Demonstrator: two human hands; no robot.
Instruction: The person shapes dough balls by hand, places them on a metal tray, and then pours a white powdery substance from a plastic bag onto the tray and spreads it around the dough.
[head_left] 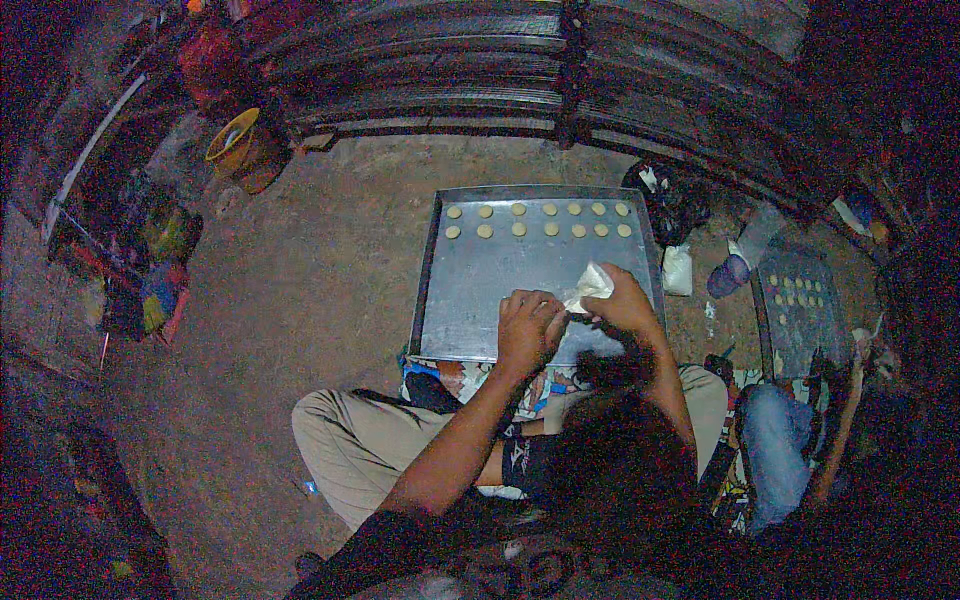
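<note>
My right hand is closed round a white piping bag, its bunched upper end sticking up from the grip. My left hand meets the bag's narrow end with bent fingers; the tip itself is hidden. Both hands are above the near half of a large rectangular metal tray lying before me. Along the tray's far side sit two rows of small round pale dough discs, evenly spaced. The near half under my hands shows bare metal.
Right of the tray are a black plastic bag, a white packet and a purplish bundle. Farther right, another person's arm is beside a second tray with discs. A yellow-rimmed bucket stands far left.
</note>
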